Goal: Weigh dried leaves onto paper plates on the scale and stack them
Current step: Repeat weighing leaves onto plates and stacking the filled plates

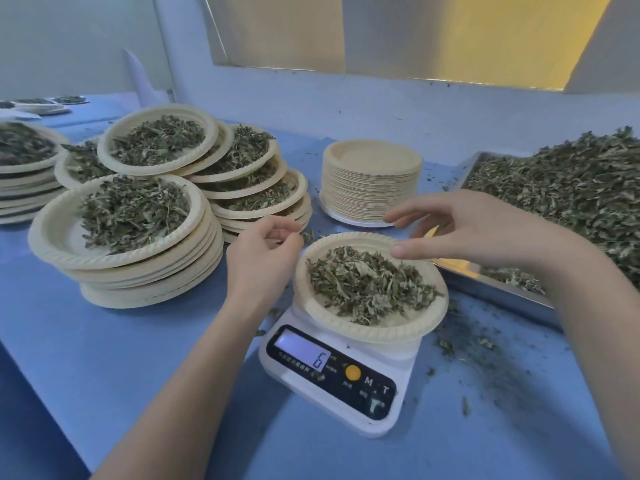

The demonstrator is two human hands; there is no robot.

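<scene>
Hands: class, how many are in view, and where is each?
2. The left hand hovers just left of the plate on the scale; the right hand hovers over that plate's far rim. Neither visibly holds anything.

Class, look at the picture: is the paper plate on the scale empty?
No, the paper plate on the scale holds a loose pile of dried leaves across its middle.
</scene>
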